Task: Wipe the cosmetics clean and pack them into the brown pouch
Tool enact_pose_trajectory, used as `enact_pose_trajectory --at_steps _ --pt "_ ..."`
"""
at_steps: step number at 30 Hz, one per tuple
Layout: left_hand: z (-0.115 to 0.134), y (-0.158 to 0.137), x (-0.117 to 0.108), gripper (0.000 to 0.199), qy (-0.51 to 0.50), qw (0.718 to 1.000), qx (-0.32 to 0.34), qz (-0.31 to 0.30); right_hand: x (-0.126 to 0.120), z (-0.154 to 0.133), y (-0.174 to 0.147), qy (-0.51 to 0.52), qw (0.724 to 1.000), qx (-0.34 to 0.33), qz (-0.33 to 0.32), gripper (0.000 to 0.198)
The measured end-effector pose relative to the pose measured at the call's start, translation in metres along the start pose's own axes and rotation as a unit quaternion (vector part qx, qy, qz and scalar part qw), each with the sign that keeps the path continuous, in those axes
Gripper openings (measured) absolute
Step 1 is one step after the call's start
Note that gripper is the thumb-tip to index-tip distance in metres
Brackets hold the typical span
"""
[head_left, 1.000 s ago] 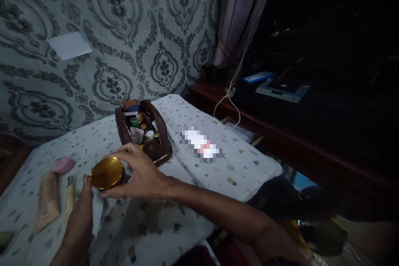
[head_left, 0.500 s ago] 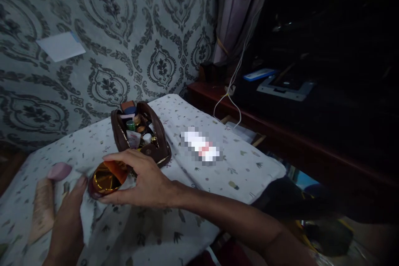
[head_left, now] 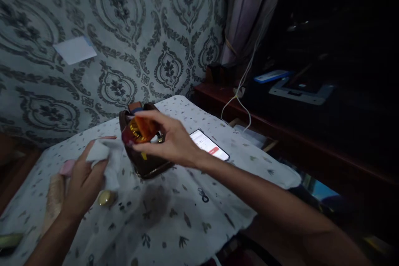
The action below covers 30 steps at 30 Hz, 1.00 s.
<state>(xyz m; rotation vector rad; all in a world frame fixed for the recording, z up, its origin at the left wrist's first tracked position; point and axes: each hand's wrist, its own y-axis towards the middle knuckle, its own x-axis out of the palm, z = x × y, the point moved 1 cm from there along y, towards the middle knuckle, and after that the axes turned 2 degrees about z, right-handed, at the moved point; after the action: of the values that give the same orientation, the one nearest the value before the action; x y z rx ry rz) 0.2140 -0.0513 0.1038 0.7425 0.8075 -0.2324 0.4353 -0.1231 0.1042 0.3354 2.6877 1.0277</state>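
Note:
My right hand (head_left: 174, 139) grips a round red container with a shiny gold and orange top (head_left: 139, 132), thumb and fingers on opposite sides. It hangs over the opened brown pouch (head_left: 145, 170) and hides most of the pouch's contents. My left hand (head_left: 83, 183) is closed on a crumpled white cloth or tissue (head_left: 99, 151). Beside that hand lie a pink makeup sponge (head_left: 66, 168), partly covered, and a beige squeeze tube (head_left: 54, 195). A small round gold item (head_left: 106, 198) rests on the patterned white cloth (head_left: 174, 224) just right of my left wrist.
A lit phone (head_left: 205, 143) lies right of the pouch, partly behind my right forearm. White cables (head_left: 237, 95) hang down near a dark red ledge (head_left: 215, 91). The patterned wall (head_left: 118, 66) rises behind, and a green item (head_left: 11, 241) is at the lower left.
My right hand has carried the container up and right, from in front of the pouch to over it. My left hand has lifted with the white cloth, and the small gold item has come into view.

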Motion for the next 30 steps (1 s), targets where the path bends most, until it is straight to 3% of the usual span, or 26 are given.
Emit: enact_pose_trajectory --at_steps 4,10,15,20,24,30 --pt "0.007 0.012 0.004 0.040 0.004 0.996 0.083 -0.014 -0.026 0.014 0.037 -0.134 0.991 -0.005 0.017 0.051" --pt "-0.013 -0.009 0.006 0.042 0.042 0.996 0.072 -0.041 -0.030 0.035 0.073 -0.348 0.928 0.029 -0.129 0.042" --pt "-0.041 -0.039 0.007 0.036 0.020 0.997 0.049 -0.049 -0.016 0.051 0.094 -0.418 0.877 0.033 -0.235 0.042" --pt "-0.061 -0.067 0.010 0.034 -0.011 1.000 -0.022 -0.019 -0.007 0.050 0.107 -0.474 0.832 0.067 -0.279 0.034" --pt "-0.069 -0.080 0.012 0.036 -0.038 0.997 -0.074 -0.008 0.001 0.049 0.114 -0.521 0.791 0.078 -0.311 0.040" --pt "-0.083 -0.088 0.013 0.038 -0.060 0.995 -0.072 -0.029 0.017 0.054 0.123 -0.559 0.739 0.092 -0.364 0.047"
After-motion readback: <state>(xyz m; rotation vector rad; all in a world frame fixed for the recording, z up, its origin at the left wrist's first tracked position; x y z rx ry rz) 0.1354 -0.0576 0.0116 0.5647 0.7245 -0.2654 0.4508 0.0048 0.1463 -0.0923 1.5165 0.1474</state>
